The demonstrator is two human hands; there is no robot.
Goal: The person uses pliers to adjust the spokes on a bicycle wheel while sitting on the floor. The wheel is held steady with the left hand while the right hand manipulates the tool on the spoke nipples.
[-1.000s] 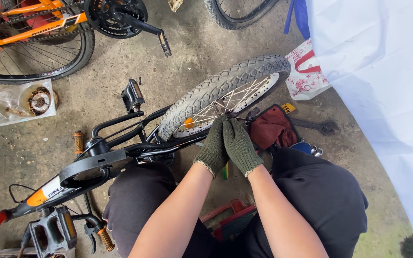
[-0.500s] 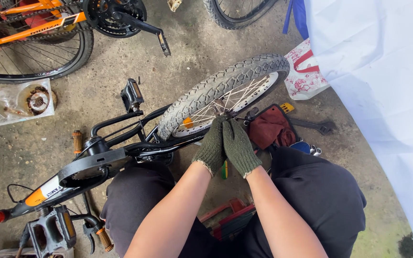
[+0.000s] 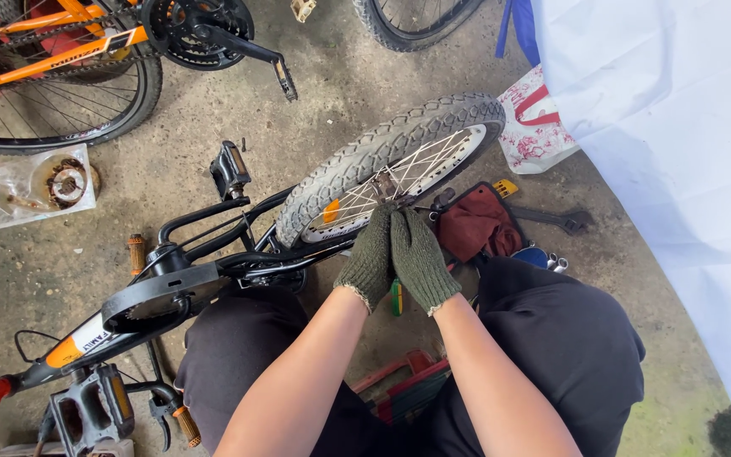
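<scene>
Green-gloved left hand (image 3: pixel 372 258) and right hand (image 3: pixel 419 261) pinch the wheel (image 3: pixel 399 161) hub together.
Fingers clench around the small rusty axle part just ahead of their tips; it looks rigid, gritty, best gripped at the hub.

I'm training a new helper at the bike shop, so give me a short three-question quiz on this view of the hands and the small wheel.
1. True or false: both the left hand and the right hand wear dark green knit gloves.
2. Where do the gloved fingertips meet? A) at the hub of the small wheel B) on the black pedal C) on the orange bicycle
3. What red thing lies just right of the hands, on the concrete floor?

Key: 1 true. 2 A, at the hub, among the spokes. 3 A red cloth in a black-edged tray.
</scene>
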